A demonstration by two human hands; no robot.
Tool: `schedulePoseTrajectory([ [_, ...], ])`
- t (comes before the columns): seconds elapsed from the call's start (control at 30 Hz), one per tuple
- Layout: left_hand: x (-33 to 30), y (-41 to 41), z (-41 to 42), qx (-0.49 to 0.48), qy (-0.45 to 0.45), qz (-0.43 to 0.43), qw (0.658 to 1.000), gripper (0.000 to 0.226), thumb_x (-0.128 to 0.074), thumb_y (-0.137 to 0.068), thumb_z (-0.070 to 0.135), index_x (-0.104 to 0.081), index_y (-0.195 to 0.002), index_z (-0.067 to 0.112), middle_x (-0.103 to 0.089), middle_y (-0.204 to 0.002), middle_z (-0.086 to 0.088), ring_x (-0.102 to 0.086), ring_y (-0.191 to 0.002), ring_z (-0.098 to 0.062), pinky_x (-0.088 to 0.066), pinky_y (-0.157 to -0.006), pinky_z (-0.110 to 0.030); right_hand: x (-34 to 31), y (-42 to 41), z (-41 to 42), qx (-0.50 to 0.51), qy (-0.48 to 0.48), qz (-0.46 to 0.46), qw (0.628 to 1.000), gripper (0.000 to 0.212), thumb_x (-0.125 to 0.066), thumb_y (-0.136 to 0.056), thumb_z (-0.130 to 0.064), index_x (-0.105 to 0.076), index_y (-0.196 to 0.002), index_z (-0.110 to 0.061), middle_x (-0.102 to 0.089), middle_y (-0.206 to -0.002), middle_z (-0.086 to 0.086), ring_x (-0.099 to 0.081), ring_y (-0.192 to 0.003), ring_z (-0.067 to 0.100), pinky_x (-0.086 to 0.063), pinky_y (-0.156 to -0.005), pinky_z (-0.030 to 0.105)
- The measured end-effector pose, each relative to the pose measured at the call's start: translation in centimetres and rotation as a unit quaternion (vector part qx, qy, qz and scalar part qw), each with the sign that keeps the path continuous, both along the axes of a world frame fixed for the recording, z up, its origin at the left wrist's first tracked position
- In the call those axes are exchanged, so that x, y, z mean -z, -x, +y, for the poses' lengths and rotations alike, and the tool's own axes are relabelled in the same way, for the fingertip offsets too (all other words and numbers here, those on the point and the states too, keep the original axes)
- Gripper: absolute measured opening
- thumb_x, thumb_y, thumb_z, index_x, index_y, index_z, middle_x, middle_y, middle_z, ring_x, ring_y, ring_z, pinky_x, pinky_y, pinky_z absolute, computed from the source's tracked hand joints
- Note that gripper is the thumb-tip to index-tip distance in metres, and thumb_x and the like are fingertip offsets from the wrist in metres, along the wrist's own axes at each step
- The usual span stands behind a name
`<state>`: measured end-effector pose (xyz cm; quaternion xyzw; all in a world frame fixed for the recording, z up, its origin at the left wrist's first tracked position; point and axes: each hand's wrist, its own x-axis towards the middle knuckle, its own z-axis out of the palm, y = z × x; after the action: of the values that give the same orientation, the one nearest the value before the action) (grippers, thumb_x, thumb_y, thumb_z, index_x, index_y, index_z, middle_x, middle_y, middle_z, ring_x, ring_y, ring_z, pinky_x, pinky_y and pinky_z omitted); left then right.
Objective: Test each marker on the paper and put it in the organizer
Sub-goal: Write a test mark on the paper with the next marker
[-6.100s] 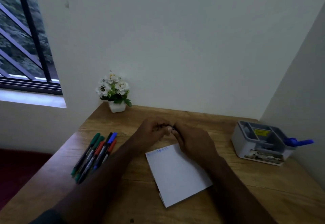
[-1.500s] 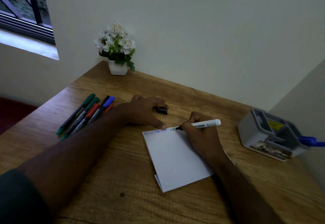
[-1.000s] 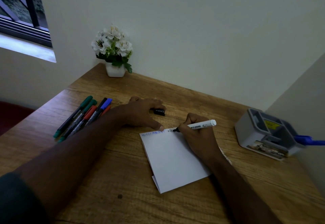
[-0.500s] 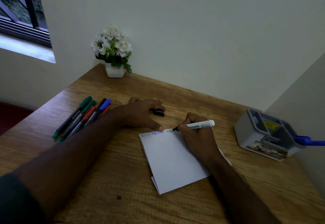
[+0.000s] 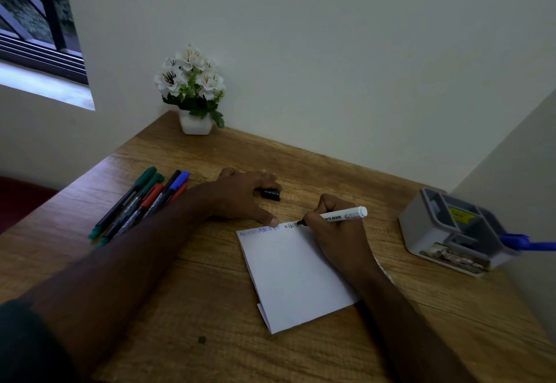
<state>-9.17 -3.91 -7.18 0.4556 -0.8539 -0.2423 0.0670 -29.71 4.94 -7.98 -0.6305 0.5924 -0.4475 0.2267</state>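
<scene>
Wooden table [image 5: 186, 307] carried everything in the head view. The right hand [image 5: 337, 232] gripped a white marker [image 5: 343, 216], fingers curled round its barrel, black tip touching the top edge of the paper [image 5: 288, 274] beside blue and black letters. The left hand [image 5: 240, 196] lay flat, fingers relaxed, thumb pressing the paper's top edge; a black cap [image 5: 270, 193] sat just beside its fingers. Capped markers [image 5: 141, 202] lay left; the grey organizer [image 5: 445, 232] stood far right, holding a blue marker [image 5: 526, 242].
</scene>
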Motion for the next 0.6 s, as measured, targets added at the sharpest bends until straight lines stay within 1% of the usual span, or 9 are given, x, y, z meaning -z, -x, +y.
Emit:
schedulePoseTrajectory([
  [0.1, 0.02, -0.03, -0.02, 0.0, 0.001, 0.001, 1.0, 0.087, -0.067, -0.072, 0.068, -0.032, -0.147, 0.042, -0.014, -0.162, 0.011, -0.009, -0.15, -0.014, 0.002, -0.117, -0.044, 0.11, 0.25, 0.02, -0.007, 0.0, -0.005, 1.0, 0.029, -0.067, -0.08, -0.004, -0.045, -0.065, 0.006, -0.053, -0.064, 0.019, -0.044, -0.053, 0.014, -0.034, -0.046, 0.024],
  [0.17, -0.12, -0.04, 0.09, 0.001, 0.0, 0.004, 1.0, 0.086, -0.068, -0.073, 0.066, -0.032, -0.147, 0.041, -0.014, -0.162, 0.01, -0.009, -0.15, -0.013, 0.002, -0.117, -0.043, 0.14, 0.37, 0.02, -0.011, -0.002, -0.011, 1.0, 0.03, -0.067, -0.08, -0.005, -0.044, -0.066, 0.007, -0.051, -0.064, 0.023, -0.043, -0.054, 0.017, -0.033, -0.047, 0.027],
  [0.23, -0.19, -0.03, 0.15, 0.003, 0.002, 0.003, 1.0, 0.086, -0.068, -0.074, 0.065, -0.032, -0.148, 0.04, -0.014, -0.162, 0.009, -0.008, -0.15, -0.013, 0.002, -0.117, -0.043, 0.13, 0.42, -0.02, -0.008, -0.004, -0.014, 1.0, 0.029, -0.067, -0.08, -0.005, -0.044, -0.065, 0.005, -0.051, -0.061, 0.018, -0.044, -0.053, 0.015, -0.034, -0.047, 0.027],
  [0.3, -0.16, -0.06, 0.07, 0.004, 0.005, 0.0, 1.0, 0.087, -0.067, -0.074, 0.067, -0.03, -0.149, 0.04, -0.014, -0.162, 0.01, -0.008, -0.15, -0.014, 0.003, -0.117, -0.044, 0.09, 0.35, -0.01, -0.006, -0.001, -0.015, 1.0, 0.029, -0.067, -0.08, -0.003, -0.045, -0.063, 0.003, -0.051, -0.059, 0.009, -0.045, -0.052, 0.01, -0.035, -0.046, 0.023],
  [0.43, -0.14, -0.02, 0.09, 0.003, 0.001, -0.003, 1.0, 0.088, -0.067, -0.075, 0.066, -0.029, -0.15, 0.039, -0.013, -0.162, 0.01, -0.007, -0.15, -0.012, 0.004, -0.117, -0.043, 0.12, 0.28, 0.0, -0.005, -0.002, -0.011, 1.0, 0.028, -0.067, -0.08, -0.003, -0.045, -0.063, 0.001, -0.05, -0.058, 0.004, -0.045, -0.051, 0.007, -0.035, -0.046, 0.021],
  [0.47, -0.12, -0.02, 0.09, 0.004, 0.0, -0.002, 1.0, 0.088, -0.067, -0.074, 0.066, -0.03, -0.149, 0.039, -0.014, -0.163, 0.01, -0.007, -0.15, -0.011, 0.004, -0.117, -0.043, 0.15, 0.3, -0.04, -0.003, 0.0, -0.013, 1.0, 0.027, -0.067, -0.08, -0.003, -0.046, -0.063, 0.001, -0.051, -0.058, 0.003, -0.046, -0.052, 0.007, -0.035, -0.046, 0.021],
  [0.57, -0.15, -0.06, 0.1, 0.007, -0.001, 0.002, 1.0, 0.086, -0.068, -0.074, 0.065, -0.032, -0.148, 0.039, -0.015, -0.162, 0.011, -0.006, -0.149, -0.01, 0.004, -0.117, -0.044, 0.12, 0.17, -0.07, -0.007, 0.001, -0.012, 1.0, 0.025, -0.067, -0.08, -0.002, -0.048, -0.065, 0.003, -0.055, -0.061, 0.01, -0.047, -0.053, 0.01, -0.036, -0.047, 0.021],
  [0.6, -0.14, -0.07, 0.08, 0.007, -0.001, 0.003, 1.0, 0.085, -0.068, -0.075, 0.064, -0.033, -0.148, 0.039, -0.015, -0.162, 0.011, -0.006, -0.149, -0.009, 0.004, -0.117, -0.044, 0.09, 0.13, -0.08, -0.008, 0.001, -0.009, 1.0, 0.025, -0.067, -0.08, -0.002, -0.048, -0.064, 0.003, -0.056, -0.061, 0.01, -0.048, -0.053, 0.009, -0.036, -0.046, 0.021],
])
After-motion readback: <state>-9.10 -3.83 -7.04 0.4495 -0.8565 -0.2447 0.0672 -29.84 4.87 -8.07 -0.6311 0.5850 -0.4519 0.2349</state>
